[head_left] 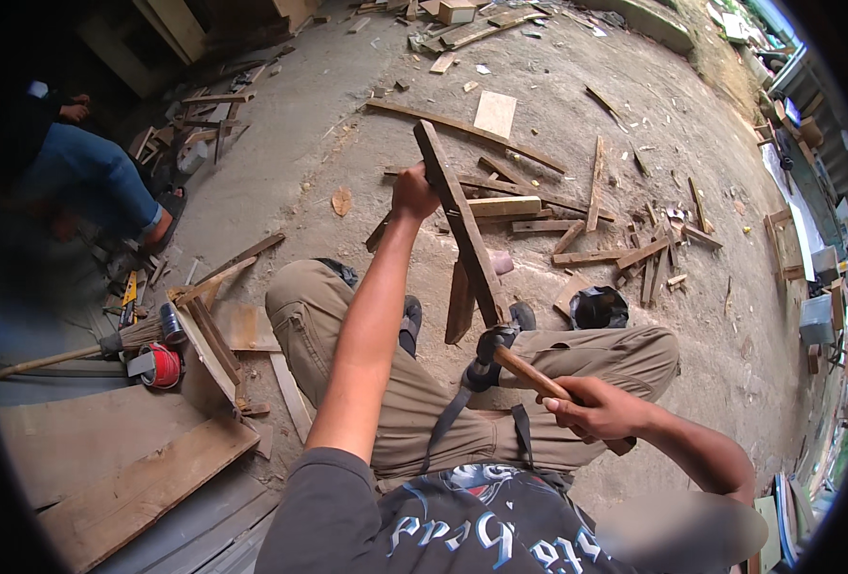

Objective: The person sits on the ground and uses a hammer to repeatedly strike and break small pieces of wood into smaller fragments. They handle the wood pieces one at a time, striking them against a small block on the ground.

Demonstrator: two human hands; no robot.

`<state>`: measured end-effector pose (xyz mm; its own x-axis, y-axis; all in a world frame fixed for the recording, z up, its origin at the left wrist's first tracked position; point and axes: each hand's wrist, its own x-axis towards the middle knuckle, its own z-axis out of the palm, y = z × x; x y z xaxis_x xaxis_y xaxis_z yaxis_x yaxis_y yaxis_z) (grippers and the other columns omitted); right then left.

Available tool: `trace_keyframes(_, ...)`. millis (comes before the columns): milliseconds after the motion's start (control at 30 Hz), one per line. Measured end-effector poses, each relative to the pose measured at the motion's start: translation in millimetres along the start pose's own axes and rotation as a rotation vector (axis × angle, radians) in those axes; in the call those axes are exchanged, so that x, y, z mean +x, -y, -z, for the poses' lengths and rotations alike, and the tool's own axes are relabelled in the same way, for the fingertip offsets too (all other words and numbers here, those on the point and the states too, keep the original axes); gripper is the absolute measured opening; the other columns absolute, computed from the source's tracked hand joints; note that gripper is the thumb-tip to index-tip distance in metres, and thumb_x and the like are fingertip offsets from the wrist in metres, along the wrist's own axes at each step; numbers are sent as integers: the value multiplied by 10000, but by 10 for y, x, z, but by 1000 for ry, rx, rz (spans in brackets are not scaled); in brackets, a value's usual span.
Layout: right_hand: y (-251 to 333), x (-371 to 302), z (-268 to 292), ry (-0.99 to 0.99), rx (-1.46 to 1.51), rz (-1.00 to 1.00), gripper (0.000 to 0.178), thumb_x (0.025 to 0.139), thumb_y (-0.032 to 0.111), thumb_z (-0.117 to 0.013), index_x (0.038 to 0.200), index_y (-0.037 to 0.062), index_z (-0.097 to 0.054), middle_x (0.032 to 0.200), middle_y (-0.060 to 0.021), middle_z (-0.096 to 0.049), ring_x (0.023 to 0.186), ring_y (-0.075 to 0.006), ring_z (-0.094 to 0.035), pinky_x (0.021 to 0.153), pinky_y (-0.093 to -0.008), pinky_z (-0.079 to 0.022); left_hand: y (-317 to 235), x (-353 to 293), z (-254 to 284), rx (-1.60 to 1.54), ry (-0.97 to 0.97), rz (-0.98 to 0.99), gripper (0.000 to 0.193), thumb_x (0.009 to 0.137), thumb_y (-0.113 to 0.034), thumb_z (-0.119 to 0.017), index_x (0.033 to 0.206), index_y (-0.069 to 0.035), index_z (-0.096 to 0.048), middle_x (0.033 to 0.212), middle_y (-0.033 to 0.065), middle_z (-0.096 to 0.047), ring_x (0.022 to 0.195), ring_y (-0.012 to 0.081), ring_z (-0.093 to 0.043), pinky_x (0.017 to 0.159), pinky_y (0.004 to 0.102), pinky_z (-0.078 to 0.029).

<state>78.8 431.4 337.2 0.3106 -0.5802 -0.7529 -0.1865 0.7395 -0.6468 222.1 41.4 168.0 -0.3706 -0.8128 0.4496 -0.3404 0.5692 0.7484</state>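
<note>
My left hand (413, 192), with its arm stretched forward, is closed around the upper part of a long dark wooden batten (464, 228). The batten slants down toward my lap, and a shorter wooden piece (460, 304) sits against its lower side; whether the two are joined I cannot tell. My right hand (591, 409) grips the wooden handle of a hammer (531, 371). Its dark head is by the batten's lower end, above my thighs; whether they touch is unclear.
Loose wooden strips (515, 206) and a pale board (495, 115) lie on the dusty floor ahead. To my left are a broom (142, 335), a red roll (161, 366) and planks (146, 493). Another person's leg (99, 167) shows at far left. A black bag-like thing (599, 307) lies beyond my right knee.
</note>
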Motion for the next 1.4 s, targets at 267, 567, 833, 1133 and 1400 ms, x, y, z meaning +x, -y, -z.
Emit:
trace_keyframes(267,-79,74,-210,-34,93,26,334,1032,341,-516,1116,18,-519,694,46,-434,542,-54,-402,471,-252,-368,-19,-114,-82,111,53,138,297,792,-363,-704,851,-72,-707,811,208,-698,829,404,-689,677,467,-556)
trace_keyframes(567,-364,362,-341,-136,64,135,246,1032,293,-526,1075,51,-515,699,47,-435,561,-43,-391,460,-236,-330,69,-91,-116,109,42,146,322,800,-374,-692,850,-57,-703,825,234,-692,825,426,-683,705,496,-553)
trace_keyframes(833,-296,417,-236,-214,-403,282,338,1015,312,-535,1035,-24,-548,672,-131,-547,602,-242,-542,573,-395,-430,437,-340,-63,162,198,187,385,805,-404,-694,983,-64,-673,902,245,-688,902,441,-660,736,496,-543)
trace_keyframes(1133,-443,233,189,-536,-625,347,282,960,141,-583,1184,-8,-498,731,-250,-606,689,-452,-599,591,-506,-430,259,-316,57,-3,194,150,366,730,-148,-761,1065,-59,-647,962,167,-723,934,316,-700,783,398,-548)
trace_keyframes(1400,-357,210,627,-935,-725,532,280,914,90,-630,1150,-17,-523,823,-237,-636,766,-417,-624,681,-439,-482,326,-369,-104,-382,411,510,256,799,-77,-744,1010,1,-622,916,74,-694,776,164,-688,701,323,-542)
